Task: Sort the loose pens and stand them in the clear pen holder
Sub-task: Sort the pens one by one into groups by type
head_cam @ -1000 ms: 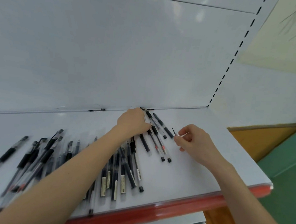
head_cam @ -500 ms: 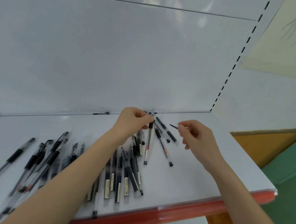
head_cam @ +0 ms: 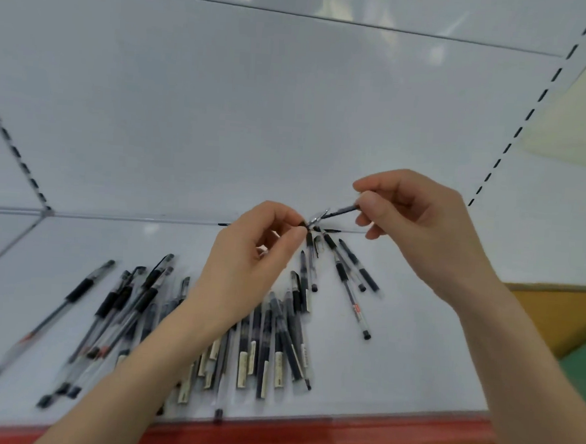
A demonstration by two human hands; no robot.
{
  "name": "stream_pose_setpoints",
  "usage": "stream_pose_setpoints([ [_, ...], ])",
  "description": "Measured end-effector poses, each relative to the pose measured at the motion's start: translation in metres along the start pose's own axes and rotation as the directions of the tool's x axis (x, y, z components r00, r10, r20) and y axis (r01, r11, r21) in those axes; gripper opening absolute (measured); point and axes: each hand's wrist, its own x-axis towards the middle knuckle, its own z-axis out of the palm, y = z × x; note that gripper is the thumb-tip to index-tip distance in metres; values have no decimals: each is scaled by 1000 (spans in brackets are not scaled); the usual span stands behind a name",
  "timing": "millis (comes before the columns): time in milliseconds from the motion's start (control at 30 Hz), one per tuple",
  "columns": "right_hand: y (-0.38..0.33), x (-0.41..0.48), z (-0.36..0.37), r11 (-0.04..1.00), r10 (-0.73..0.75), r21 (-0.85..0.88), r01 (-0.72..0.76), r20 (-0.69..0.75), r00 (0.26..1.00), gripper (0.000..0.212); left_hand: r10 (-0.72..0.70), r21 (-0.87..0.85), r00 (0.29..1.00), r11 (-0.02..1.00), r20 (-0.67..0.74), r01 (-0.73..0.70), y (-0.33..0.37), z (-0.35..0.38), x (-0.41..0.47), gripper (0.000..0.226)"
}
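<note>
Several loose black-and-clear pens (head_cam: 270, 340) lie spread across the white shelf (head_cam: 413, 366). My left hand (head_cam: 248, 263) is raised above them and pinches the top end of one pen (head_cam: 311, 264), which hangs down toward the shelf. My right hand (head_cam: 418, 226) pinches a thin dark pen part (head_cam: 342, 211) with a shiny tip, and that tip meets the held pen's top between my two hands. A clear pen holder is nowhere in view.
A separate group of pens (head_cam: 107, 317) lies at the left, and three pens (head_cam: 353, 277) lie at the right under my hands. The shelf has a red front edge (head_cam: 306, 435), a white back panel (head_cam: 257, 116) and a slotted upright (head_cam: 517, 129).
Both hands rose off the shelf. My left hand lifted a pen from the pile, and my right hand brought the thin dark part up to the pen's top end.
</note>
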Motion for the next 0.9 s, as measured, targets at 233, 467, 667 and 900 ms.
stream_pose_setpoints([
  [233, -7, 0, 9, 999, -32, -37, 35, 67, 997, 25, 37, 49, 999, 998, 12, -38, 3, -5, -7, 14],
  [467, -7, 0, 8, 996, -33, -84, 39, 64, 997, 29, -15, -23, 1000, 1000, 24, 16, 5, -6, -13, 23],
  [667, -1, -5, 20, 986, -41, -153, 64, 147, 988, 30, -16, -22, 1000, 1000, -6, 16, 6, -5, -15, 28],
  [900, 6, -6, 27, 993, 1, -115, 21, 183, 983, 30, -76, -81, 996, 994, -57, 71, 6, -1, -22, 32],
])
